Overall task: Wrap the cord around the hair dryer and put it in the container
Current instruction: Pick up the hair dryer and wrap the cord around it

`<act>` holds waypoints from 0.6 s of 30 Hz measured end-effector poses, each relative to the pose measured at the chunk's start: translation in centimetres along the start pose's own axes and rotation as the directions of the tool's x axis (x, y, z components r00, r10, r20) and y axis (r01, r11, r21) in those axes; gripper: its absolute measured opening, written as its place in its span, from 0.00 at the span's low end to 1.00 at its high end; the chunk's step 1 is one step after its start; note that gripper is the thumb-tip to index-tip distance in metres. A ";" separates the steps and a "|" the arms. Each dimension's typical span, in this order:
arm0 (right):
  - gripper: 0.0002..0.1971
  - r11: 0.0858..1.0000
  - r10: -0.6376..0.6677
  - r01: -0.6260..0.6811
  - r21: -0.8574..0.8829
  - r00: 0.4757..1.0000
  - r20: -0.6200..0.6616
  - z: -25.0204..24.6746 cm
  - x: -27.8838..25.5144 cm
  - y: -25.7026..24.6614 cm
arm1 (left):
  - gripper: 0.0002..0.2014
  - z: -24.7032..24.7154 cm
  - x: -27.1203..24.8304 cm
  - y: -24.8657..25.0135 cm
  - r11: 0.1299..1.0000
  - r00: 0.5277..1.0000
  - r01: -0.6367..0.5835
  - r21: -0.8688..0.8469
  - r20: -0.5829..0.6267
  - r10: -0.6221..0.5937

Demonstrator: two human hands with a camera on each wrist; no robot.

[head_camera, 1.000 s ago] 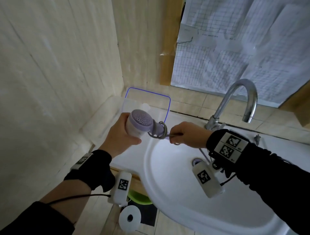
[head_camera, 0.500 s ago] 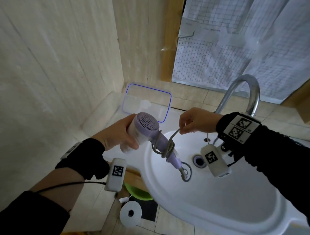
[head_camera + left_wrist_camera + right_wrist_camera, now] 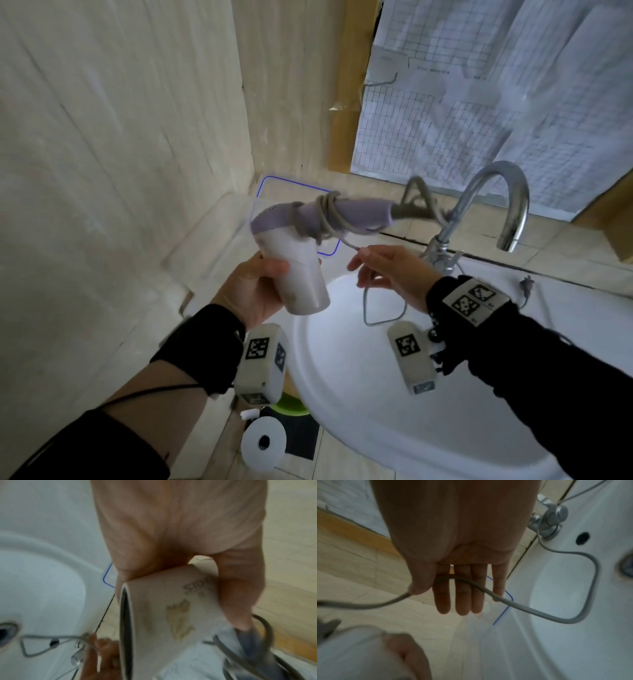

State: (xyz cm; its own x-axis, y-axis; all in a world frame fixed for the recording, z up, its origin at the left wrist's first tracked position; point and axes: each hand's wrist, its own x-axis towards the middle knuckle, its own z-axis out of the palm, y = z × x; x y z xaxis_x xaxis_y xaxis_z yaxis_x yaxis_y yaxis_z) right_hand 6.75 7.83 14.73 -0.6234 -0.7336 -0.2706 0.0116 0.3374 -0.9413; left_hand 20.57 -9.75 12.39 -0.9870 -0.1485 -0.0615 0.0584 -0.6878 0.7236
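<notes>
- The left hand (image 3: pixel 253 291) grips the white barrel of the hair dryer (image 3: pixel 298 270), fingers and thumb curled round it, holding it up above the left edge of the sink (image 3: pixel 376 394)
- The dryer's purple handle points away toward the faucet (image 3: pixel 493 205), roughly level
- The grey cord (image 3: pixel 329 219) is wound in several turns round the handle near the barrel; more of it bunches in a loose loop at the handle's far end
- The right hand (image 3: pixel 394 274) sits just right of the barrel, apart from the left hand; in the right wrist view its thumb (image 3: pixel 421 580) pins the cord against nearly straight fingers
- From that hand the slack cord hangs in 1 loop over the basin, then runs on past the faucet base
- The plug (image 3: pixel 525 286) lies on the sink's rim at the right
- The clear container (image 3: pixel 274 185) with a blue rim stands in the corner behind the dryer, by the wall
- A toilet paper roll (image 3: pixel 263 442) lies on the floor below
</notes>
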 end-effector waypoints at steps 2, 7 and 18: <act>0.12 1.000 -0.015 0.015 -0.009 1.000 0.018 1.4 -0.2 0.6 | 0.35 1.0 0.6 -0.1 0.999 0.998 -0.050 -0.015 -0.049 0.049; 0.12 0.924 -0.007 0.024 -0.382 0.999 0.045 3.0 0.3 1.0 | 0.25 2.1 2.1 0.3 0.952 0.951 -0.220 0.211 -0.171 0.257; 0.06 0.725 0.023 0.120 -0.678 0.980 0.198 2.1 -1.4 -1.5 | 0.35 -0.1 1.0 1.2 0.504 0.853 -0.007 0.864 -0.258 0.454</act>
State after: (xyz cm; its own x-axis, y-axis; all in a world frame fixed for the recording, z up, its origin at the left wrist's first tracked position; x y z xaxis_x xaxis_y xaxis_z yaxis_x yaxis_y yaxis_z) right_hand 9.25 7.07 16.04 -0.4556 -0.8279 -0.3270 -0.5963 0.5566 -0.5784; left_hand 19.67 -10.82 13.14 -0.7764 -0.6224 0.0988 -0.0929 0.2681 0.9589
